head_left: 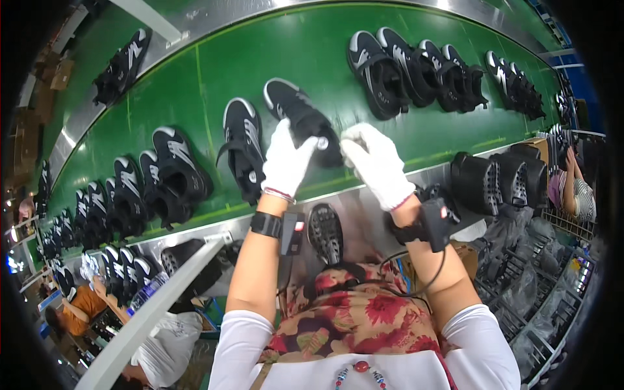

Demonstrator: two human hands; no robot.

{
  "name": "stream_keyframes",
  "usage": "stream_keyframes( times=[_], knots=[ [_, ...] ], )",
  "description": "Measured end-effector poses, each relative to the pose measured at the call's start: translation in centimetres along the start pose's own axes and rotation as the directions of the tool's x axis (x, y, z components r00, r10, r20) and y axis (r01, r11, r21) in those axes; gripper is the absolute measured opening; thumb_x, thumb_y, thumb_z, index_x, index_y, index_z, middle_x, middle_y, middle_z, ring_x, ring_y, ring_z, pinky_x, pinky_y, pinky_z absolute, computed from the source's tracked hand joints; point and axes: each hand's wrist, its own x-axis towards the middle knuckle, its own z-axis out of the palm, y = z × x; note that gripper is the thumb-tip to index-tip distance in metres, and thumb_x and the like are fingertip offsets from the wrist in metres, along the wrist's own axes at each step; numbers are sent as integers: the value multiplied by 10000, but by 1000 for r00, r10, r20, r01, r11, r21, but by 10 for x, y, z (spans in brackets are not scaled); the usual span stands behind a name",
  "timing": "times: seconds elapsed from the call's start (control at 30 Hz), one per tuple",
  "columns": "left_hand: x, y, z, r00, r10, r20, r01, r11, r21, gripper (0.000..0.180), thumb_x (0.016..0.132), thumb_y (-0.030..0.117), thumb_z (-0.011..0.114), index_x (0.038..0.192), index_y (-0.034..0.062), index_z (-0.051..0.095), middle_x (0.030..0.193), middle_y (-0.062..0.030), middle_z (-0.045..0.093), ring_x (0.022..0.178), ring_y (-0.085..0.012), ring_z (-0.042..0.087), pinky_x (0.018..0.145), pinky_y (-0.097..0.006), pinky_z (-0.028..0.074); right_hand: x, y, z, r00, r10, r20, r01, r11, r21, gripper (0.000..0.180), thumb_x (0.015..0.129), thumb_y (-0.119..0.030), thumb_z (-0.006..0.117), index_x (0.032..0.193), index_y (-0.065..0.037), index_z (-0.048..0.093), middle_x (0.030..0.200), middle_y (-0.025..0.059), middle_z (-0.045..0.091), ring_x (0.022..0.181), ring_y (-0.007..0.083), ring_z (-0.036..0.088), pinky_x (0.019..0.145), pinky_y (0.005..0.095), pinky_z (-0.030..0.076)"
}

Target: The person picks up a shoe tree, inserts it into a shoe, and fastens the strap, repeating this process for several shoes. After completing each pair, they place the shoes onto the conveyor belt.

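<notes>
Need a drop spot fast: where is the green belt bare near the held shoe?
Bare belt lies beyond the held shoe, left of the far shoe cluster. Both gloved hands, left hand and right hand, grip it. Crowded lower left by paired shoes.

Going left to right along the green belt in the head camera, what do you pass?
Pair of black shoes with white stripes → single black shoe → left hand → black shoe both gloved hands hold → right hand → row of black shoes.

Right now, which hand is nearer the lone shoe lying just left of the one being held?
Left. The left hand sits just right of that black-and-white shoe, gripping the held shoe. The right hand is farther right, beyond the held shoe.
</notes>
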Motion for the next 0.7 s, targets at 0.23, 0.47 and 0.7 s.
stream_keyframes(
  times=[0.23, 0.47, 0.7],
  knots=[
    [-87, 1, -69, 938, 324, -121, -234, 851, 470, 229, 890, 185, 695, 1072, 55, 648, 1048, -169, 650, 991, -363, 624, 869, -446, 506, -130, 48, -12, 924, -21, 381, 155, 933, -325, 134, 892, -167, 644, 999, -88, 669, 958, 138, 650, 926, 362, 641, 827, 421, 522],
    [-172, -9, -12, 950, -197, 241, 130, 955, 266, 521, 897, 457, 667, 1197, 37, 598, 1079, -221, 679, 1017, -396, 650, 895, -444, 513, -184, 87, 14, 906, -156, 393, 282, 915, -289, 411, 758, -203, 787, 1103, -58, 617, 1045, 140, 598, 998, 348, 599, 861, 430, 509],
    [-179, -29, 11, 927, -328, 183, 294, 937, 191, 623, 894, 467, 658, 1274, -17, 556, 1158, -280, 652, 1112, -391, 632, 965, -441, 485, -184, 88, 39, 949, -178, 259, 262, 902, -342, 352, 753, -190, 778, 1007, -48, 579, 1006, 142, 571, 948, 354, 589, 827, 449, 492]
  ],
)
